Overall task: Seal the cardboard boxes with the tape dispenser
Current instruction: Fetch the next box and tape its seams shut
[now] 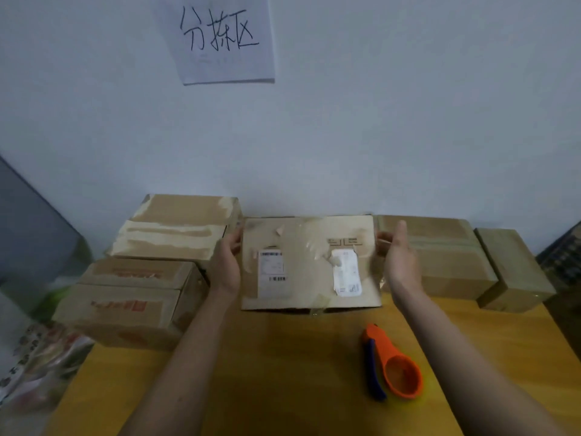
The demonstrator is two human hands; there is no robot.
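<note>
A flat cardboard box (309, 262) with two white shipping labels and old tape patches sits at the middle back of the wooden table (283, 372). My left hand (227, 262) grips its left side, thumb on top. My right hand (399, 256) holds its right side with fingers mostly straight against the edge. The orange tape dispenser (391, 363) with a blue handle lies on the table in front of the box, to the right, untouched.
Stacked cardboard boxes (147, 278) stand at the left, and two more boxes (446, 256) at the right against the white wall. A paper sign (220, 39) hangs on the wall. Printed bags (37, 357) lie off the table's left edge.
</note>
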